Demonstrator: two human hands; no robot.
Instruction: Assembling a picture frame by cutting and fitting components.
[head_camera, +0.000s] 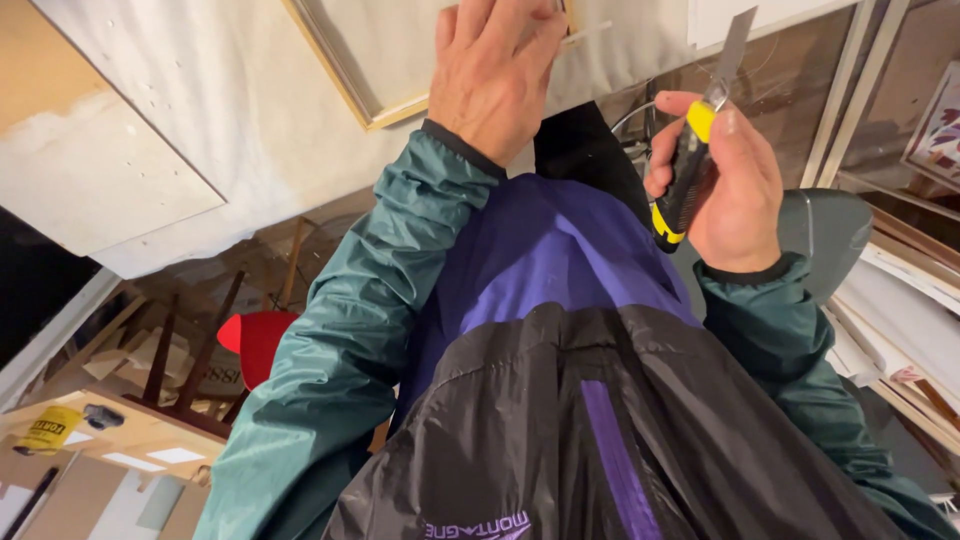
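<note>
**Knife in one hand, the other hand flat on a framed panel**

The view looks odd, as if the camera is turned over: the person's own jacket (560, 400), black and purple with green sleeves, fills the near middle of the picture.

The right hand (730, 180) is closed around a utility knife (690, 170) with a black and yellow handle. The fingers are wrapped tightly on the handle, and the thumb lies along its side. The grey blade (735, 45) is pushed out and points to the far side, toward the top edge of the picture.

The left hand (495, 75) is to the left of the knife, well apart from it. It lies with the fingers together and stretched on a pale panel with a thin wooden frame (340, 85). It grips nothing; it only presses flat. The fingertips are cut off by the picture edge.

Behind the panel is a large white sheet (200, 90). At the near left there is a red chair (262, 345), dark wooden bars, and a yellow can (50, 428) on a light board. At the right, several framed pieces (900, 290) lean together.
</note>
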